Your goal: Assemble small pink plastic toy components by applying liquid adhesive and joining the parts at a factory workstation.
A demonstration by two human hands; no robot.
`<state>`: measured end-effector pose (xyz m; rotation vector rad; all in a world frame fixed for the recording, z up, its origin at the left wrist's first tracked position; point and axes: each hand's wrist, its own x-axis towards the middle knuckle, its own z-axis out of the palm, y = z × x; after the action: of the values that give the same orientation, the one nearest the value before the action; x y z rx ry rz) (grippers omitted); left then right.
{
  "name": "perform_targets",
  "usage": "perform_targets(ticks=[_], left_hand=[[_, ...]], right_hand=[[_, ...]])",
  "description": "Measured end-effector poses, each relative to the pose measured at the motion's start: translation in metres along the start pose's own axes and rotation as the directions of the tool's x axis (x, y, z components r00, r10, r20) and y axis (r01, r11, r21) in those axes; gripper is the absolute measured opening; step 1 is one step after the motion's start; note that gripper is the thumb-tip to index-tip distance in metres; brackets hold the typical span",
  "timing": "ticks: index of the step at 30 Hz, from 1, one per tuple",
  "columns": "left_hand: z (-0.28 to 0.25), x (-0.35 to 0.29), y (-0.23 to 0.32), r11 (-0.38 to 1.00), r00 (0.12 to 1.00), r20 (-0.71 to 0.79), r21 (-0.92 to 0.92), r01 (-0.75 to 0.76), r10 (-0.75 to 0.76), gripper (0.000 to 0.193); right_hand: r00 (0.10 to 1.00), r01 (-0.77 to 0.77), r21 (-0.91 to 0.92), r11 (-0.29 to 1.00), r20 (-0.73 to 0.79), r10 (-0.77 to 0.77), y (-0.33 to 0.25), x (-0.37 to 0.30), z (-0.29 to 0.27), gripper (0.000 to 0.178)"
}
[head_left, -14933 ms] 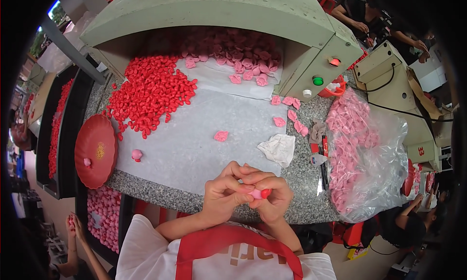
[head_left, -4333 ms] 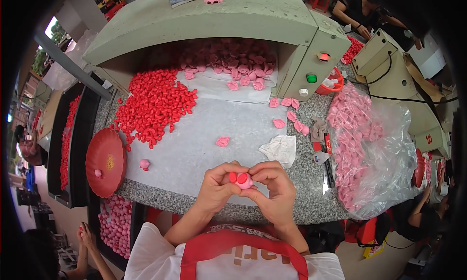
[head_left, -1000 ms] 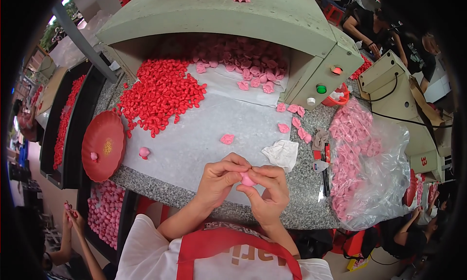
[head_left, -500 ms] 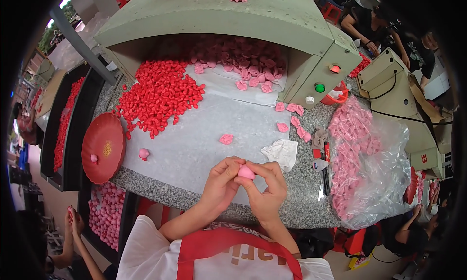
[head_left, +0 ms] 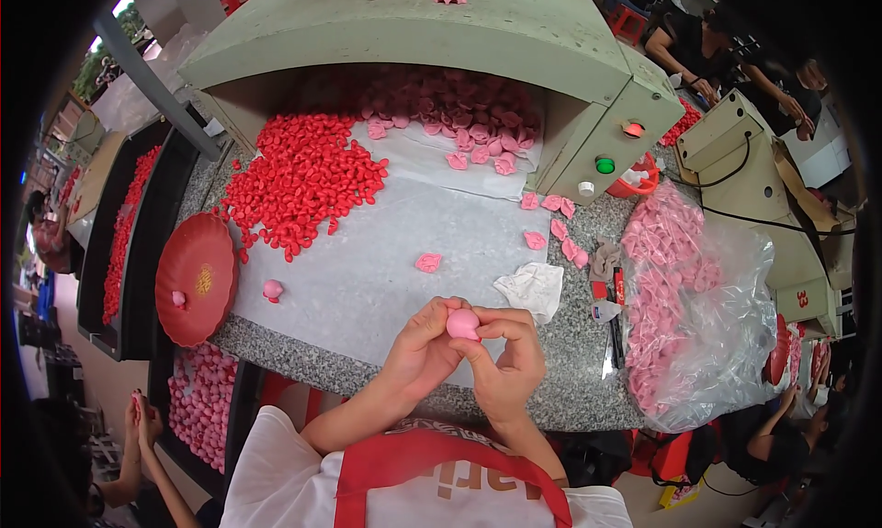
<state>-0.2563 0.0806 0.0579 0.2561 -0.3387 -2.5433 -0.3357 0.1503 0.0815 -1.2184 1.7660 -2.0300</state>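
Between my two hands, above the front edge of the table, is a small rounded pink plastic piece (head_left: 463,323). The fingertips of my left hand (head_left: 418,344) grip its left side. My right hand (head_left: 505,358) pinches it from the right with thumb and index finger. Just beyond my hands, a single pink shell piece (head_left: 428,263) lies on the white sheet (head_left: 367,239). A crumpled white cloth (head_left: 530,291) rests to the right of it. Further left stands a pink piece with a red base (head_left: 273,290).
A pale green box-shaped machine (head_left: 404,46) spans the back, with red parts (head_left: 303,174) and pink shells (head_left: 478,124) heaped under it. A red scalloped bowl (head_left: 197,280) is at left, above a black crate of pink pieces (head_left: 202,404). At right lies a clear bag of pink shells (head_left: 661,298).
The pink piece has turned between my fingers, so more of its smooth round side shows. My right fingers have shifted slightly around it. Co-workers' hands at the right have moved.
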Motion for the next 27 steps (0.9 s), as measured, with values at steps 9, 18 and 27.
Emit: perform_targets(ticks=[9,18,27], left_hand=[[0.007,0.001,0.018,0.92,0.986,-0.162,0.377,0.108,-0.049,0.018],[0.017,-0.008,0.013,0.794,0.965,-0.176,0.606,-0.049,0.194,0.016],[0.012,-0.009,0.024,0.588,0.936,0.186,0.737,-0.333,0.298,0.03]], right_hand=[[0.925,-0.378,0.202,0.903,0.114,0.362,0.01,0.015,-0.021,0.015],[0.837,-0.547,0.288,0.786,0.169,0.52,0.009,0.016,-0.018,0.016],[0.959,-0.236,0.186,0.954,0.201,0.198,-0.006,0.015,-0.008,0.032]])
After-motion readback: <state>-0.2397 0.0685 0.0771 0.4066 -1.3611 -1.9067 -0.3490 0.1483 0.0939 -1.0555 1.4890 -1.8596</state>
